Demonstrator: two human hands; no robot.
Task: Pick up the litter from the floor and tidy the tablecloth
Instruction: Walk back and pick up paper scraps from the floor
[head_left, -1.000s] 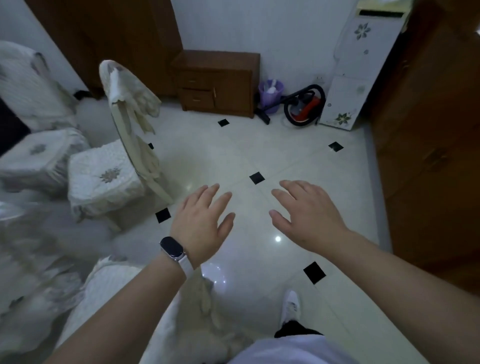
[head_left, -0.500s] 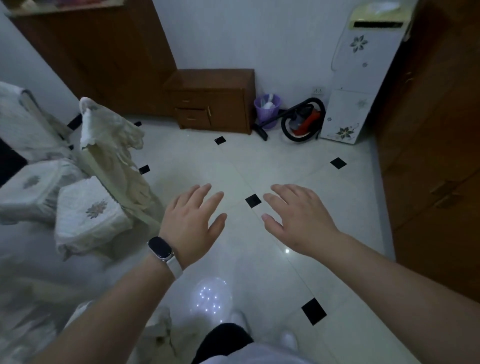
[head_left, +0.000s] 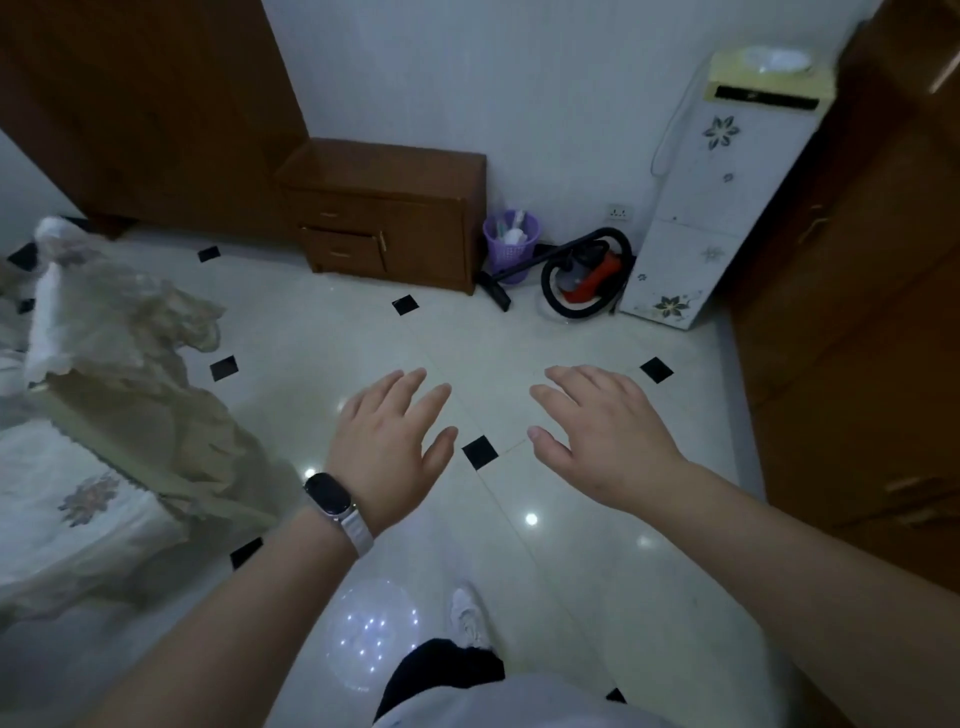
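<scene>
Litter cannot be made out on the pale tiled floor (head_left: 311, 332). The only loose cloth in view, a crumpled cream fabric (head_left: 119, 332) draped over what is taken for a chair back, is seen at the left edge of the frame above a white embroidered cover (head_left: 78, 509), and whether either is the tablecloth cannot be told. That fabric lies left of both hands, its long axis running from upper left toward lower centre, so the left hand (head_left: 389, 441), marked by a dark wristband (head_left: 332, 501), is judged the nearer. It and the right hand (head_left: 602, 436) are held palm-down over the floor, fingers spread, nothing gripped. Beyond them, at upper centre, a wooden cabinet (head_left: 384, 218) and then a purple basket (head_left: 511, 244) holding scraps are seen, well apart from the hands. No brand or writing can be read; only flower motifs are shown on the white appliance (head_left: 722, 197) at upper right.
</scene>
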